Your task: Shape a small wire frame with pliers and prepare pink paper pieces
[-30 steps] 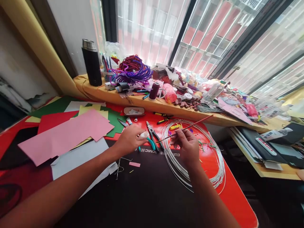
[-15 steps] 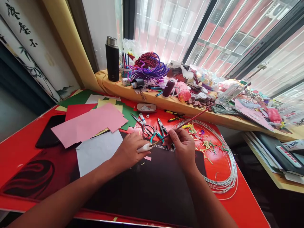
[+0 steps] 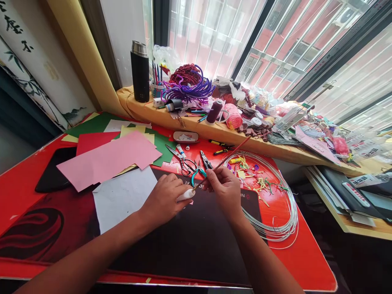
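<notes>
My left hand (image 3: 167, 196) is closed round a small white bottle (image 3: 185, 195), its rounded end showing past the fingers. In my right hand (image 3: 223, 190), thumb and fingers pinch a thin dark red stick (image 3: 234, 152). The stick slants up and away to the right, and its lower, brownish end meets the tip of the white bottle. Whether anything comes out of the bottle I cannot tell. Both hands are above the black desk mat (image 3: 183, 245). Just beyond them lie scissors (image 3: 185, 164), teal-handled pliers (image 3: 195, 176) and dark pliers (image 3: 206, 160).
Pink paper (image 3: 113, 159) and a white sheet (image 3: 122, 200) lie at left, by a black phone-like slab (image 3: 56, 171). Coiled wire (image 3: 289, 222) and coloured scraps (image 3: 263, 183) are at right. A crowded ledge behind holds a black flask (image 3: 140, 73) and purple cords (image 3: 192, 90).
The view has shifted slightly. My right hand has come a little closer to the left, and the stick now points up more steeply. Both hands keep their holds.
</notes>
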`<state>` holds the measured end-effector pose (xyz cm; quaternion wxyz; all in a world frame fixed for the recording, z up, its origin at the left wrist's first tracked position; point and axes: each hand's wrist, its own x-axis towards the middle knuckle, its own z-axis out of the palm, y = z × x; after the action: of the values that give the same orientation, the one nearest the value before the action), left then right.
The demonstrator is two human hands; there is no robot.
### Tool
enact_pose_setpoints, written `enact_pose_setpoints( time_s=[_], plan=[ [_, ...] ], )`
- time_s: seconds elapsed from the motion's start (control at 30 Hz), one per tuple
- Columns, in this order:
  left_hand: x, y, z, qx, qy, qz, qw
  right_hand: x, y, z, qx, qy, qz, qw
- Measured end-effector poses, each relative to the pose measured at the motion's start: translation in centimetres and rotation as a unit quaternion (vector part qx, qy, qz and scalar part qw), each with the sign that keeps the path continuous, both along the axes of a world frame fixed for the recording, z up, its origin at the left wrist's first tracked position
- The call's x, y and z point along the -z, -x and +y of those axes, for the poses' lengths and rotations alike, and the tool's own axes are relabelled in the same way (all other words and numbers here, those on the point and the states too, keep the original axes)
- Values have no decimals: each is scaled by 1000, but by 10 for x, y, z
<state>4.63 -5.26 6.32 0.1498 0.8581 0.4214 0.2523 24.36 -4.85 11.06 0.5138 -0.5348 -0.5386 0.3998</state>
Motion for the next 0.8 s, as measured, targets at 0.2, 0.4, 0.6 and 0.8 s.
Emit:
enact_pose_setpoints(
  time_s=[0.2,0.4,0.6,0.8],
  plan=[
    [1,1,-4,-7,5,2,1000,4,5,-9,-21,-33,-73,997],
    [1,4,-4,-7,2,-6,1000,8,7,-16,-61,-60,-137,987],
    [2,4,-5,-13,-1,-9,1000,7,9,-18,-84,-57,-136,985],
    [6,5,-5,-17,2,-7,1000,7,7,-23,-64,-59,-114,990]
  ],
)
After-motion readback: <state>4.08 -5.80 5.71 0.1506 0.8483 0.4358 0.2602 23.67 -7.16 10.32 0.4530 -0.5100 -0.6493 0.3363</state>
